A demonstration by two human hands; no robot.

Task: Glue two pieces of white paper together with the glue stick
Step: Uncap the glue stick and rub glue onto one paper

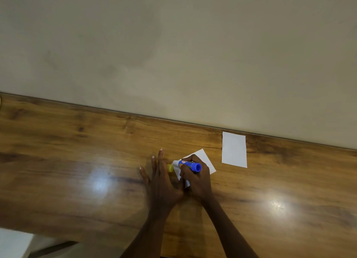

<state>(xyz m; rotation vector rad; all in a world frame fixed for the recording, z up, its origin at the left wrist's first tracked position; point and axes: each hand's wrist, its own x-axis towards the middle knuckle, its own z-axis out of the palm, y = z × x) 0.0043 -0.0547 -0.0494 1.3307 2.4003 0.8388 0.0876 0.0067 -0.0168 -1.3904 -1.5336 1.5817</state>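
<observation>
Head view looks down on the glue stick [188,165], lying almost level over the near sheet of white paper [204,158], its blue base pointing right and its working end at the sheet's left edge. A small yellow piece [170,168], probably the cap, sits just beside that end, between the two hands. The right hand [195,177] is closed round the stick's barrel, wrist low over the paper. The left hand [161,178] lies flat with fingers spread and straight, holding nothing; its thumb side appears to press the sheet's left corner, though the hands hide the contact. The second sheet of white paper [234,150] lies well apart to the right, near the back edge of the wooden table [77,161].

I'd guess the risk is the sheet skidding or creasing under the stroke if the left hand's hold is light, or glue running off the edge onto the wood.
</observation>
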